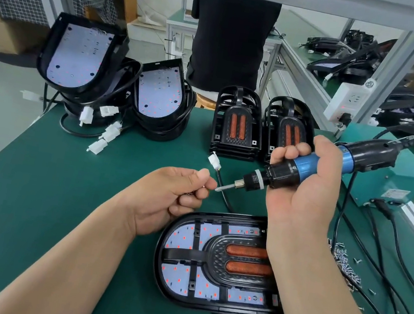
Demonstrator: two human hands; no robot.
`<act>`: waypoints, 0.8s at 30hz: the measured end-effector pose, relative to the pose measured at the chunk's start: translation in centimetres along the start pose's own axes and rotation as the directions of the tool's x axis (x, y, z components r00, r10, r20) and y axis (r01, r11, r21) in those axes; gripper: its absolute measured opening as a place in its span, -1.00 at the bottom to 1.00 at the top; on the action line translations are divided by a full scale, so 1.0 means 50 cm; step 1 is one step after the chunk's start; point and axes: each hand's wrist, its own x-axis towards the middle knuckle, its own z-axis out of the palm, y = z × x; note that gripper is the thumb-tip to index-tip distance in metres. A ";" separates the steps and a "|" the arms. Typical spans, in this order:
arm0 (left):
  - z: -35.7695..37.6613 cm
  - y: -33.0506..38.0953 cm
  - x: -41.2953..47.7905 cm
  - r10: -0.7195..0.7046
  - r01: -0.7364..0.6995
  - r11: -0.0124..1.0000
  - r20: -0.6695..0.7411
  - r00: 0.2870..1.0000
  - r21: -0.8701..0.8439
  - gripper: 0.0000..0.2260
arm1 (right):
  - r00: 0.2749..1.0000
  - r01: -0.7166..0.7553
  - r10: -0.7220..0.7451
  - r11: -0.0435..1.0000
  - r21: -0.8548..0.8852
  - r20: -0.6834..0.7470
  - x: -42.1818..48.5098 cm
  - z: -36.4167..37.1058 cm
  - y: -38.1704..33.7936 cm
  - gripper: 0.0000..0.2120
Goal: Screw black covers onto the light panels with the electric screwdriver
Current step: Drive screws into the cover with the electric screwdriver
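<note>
- My right hand (305, 190) is wrapped round the electric screwdriver (309, 165), fingers closed on its blue barrel. It is tipped so the bit (225, 187) points left, toward my other hand rather than down at the work.
- My left hand (178, 196) is curled, with thumb and forefinger pinching what I take to be a screw (205, 187) just beside the bit tip. It is too small to be sure. I judge I am seating it on the bit before driving.
- The light panel (186, 236) lies flat on the desk (52, 212) right under my wrists. Its black cover (219, 256) is already laid in place, so the next hole is a short drop away.
- The loose screws (345, 260) sit in a heap to the right of the panel, close to my tool hand.
- The spare covers (236, 134) stand stacked at the back, and the bare panels (78, 62) wait far left with their cables.
- Writing: the teal box (396, 176) carries a small label that I cannot read. The white socket (349, 99) shows only its slots.
</note>
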 end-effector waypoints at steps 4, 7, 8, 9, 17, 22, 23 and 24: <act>-0.007 -0.004 0.001 0.000 0.000 1.000 0.029 1.000 -0.012 -0.77 | 1.000 0.008 -0.008 1.000 0.007 0.014 -0.004 0.000 -0.001 -0.87; -0.011 -0.004 0.000 0.011 -0.011 1.000 0.059 0.998 0.005 -0.76 | 1.000 0.021 -0.021 1.000 0.001 0.020 -0.005 0.000 -0.001 -0.88; -0.012 -0.004 0.000 0.014 -0.015 1.000 0.064 0.998 0.011 -0.75 | 1.000 0.025 -0.025 1.000 -0.004 0.019 -0.006 0.000 -0.001 -0.89; -0.012 -0.004 0.000 0.017 -0.018 1.000 0.064 0.998 0.017 -0.74 | 0.999 0.029 -0.028 1.000 -0.007 0.017 -0.006 0.001 -0.001 -0.89; -0.005 -0.003 -0.003 0.021 -0.026 0.993 0.046 0.999 0.113 -0.81 | 0.998 0.045 -0.044 0.999 -0.021 0.048 -0.010 0.003 -0.003 -0.91; 0.004 0.002 -0.010 0.003 -0.008 0.993 0.040 0.999 0.121 -0.88 | 0.996 0.051 -0.048 0.998 -0.038 0.075 -0.008 0.001 0.000 -0.92; 0.005 0.003 -0.011 0.004 -0.009 0.993 0.040 0.999 0.120 -0.91 | 0.996 0.051 -0.048 0.998 -0.041 0.075 -0.007 0.000 0.000 -0.92; 0.007 0.003 -0.012 0.005 -0.010 0.993 0.041 0.999 0.120 -0.94 | 0.996 0.051 -0.047 0.998 -0.042 0.074 -0.007 -0.001 0.000 -0.92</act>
